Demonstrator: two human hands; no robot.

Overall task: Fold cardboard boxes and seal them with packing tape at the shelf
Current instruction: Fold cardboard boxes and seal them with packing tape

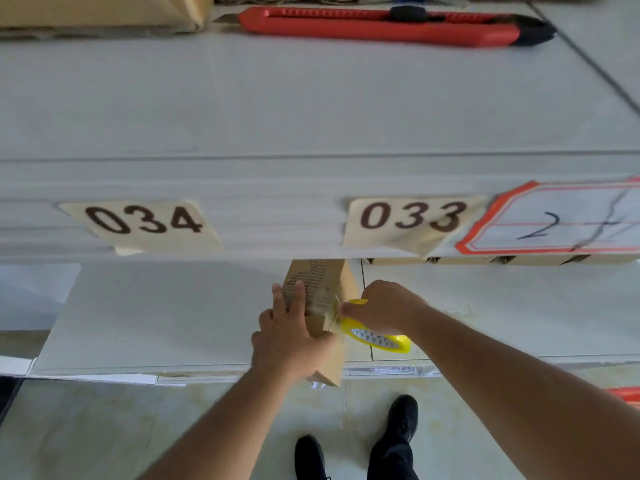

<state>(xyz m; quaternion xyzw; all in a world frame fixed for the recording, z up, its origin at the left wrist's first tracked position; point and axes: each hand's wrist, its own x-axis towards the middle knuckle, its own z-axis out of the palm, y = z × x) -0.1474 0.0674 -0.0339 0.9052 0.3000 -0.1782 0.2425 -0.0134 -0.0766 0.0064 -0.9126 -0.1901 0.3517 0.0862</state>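
Observation:
A small brown cardboard box (329,282) stands on the lower white shelf (156,317), its far end hidden under the shelf above. My left hand (291,337) lies over the box's left side and top, fingers spread and thumb wrapped round the near corner. My right hand (384,306) grips a yellow tape dispenser (377,339) pressed against the box's right side. A strip of clear tape runs across the box top between the two hands.
A red utility knife (381,26) lies on the upper shelf (277,116), with a cardboard stack (97,12) at its far left. Labels 034 (143,220) and 033 (412,216) hang on the shelf edge. More boxes (502,260) sit at the right. My shoes (401,420) stand on the floor below.

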